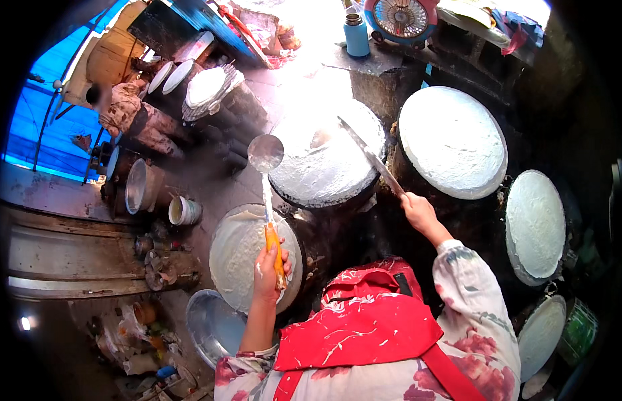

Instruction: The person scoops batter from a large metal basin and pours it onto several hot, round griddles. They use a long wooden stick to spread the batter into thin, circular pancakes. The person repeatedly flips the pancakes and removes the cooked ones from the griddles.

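My left hand (272,265) grips the orange handle of a metal ladle (266,153), its bowl pointing away from me. Below that hand is a round vessel of pale batter (236,255). In my right hand (422,215) is a long, flat blade-like tool (371,158). Its far part reaches over a round griddle covered with white batter (321,175). A darker bare patch (321,138) shows in that layer, and glare washes out its far side. Whether the blade touches the batter I cannot tell.
More round griddles with white layers curve along my right: one large griddle (454,143), one farther round (535,228) and one nearest me (542,336). A metal basin (218,326) stands at left. A small fan (401,17) and blue bottle (356,37) stand beyond. Another person (140,118) is at upper left.
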Action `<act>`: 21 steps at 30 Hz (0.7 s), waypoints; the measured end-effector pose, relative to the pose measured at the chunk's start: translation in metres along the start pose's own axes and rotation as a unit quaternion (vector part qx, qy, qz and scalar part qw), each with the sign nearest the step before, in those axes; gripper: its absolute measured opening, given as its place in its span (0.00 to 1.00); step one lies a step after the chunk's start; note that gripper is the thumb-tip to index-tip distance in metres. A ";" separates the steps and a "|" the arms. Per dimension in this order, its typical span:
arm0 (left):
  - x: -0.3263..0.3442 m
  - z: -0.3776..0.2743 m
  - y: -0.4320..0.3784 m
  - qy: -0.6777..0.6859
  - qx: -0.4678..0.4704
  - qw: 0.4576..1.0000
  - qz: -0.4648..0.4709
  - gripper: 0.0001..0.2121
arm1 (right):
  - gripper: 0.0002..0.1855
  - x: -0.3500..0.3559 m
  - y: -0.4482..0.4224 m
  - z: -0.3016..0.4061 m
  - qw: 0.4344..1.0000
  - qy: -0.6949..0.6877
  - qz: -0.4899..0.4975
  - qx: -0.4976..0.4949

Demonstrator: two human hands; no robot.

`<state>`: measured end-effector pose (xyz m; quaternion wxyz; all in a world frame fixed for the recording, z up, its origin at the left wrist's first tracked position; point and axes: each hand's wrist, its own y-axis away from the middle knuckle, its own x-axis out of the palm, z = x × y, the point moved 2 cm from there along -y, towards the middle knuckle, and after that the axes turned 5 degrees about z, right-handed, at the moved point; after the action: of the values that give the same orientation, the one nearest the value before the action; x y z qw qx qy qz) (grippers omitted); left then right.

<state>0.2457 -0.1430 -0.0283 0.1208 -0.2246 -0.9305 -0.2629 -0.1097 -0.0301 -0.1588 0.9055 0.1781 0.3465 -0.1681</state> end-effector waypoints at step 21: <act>0.014 0.013 0.029 0.006 -0.033 0.998 -0.061 0.16 | 0.16 -0.001 -0.237 0.087 0.983 0.176 0.036 -0.046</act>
<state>0.2463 -0.1087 -0.0211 0.1025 -0.1700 -0.9325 -0.3018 -0.1624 -0.2763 -0.1467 0.8430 0.1753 0.5014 -0.0851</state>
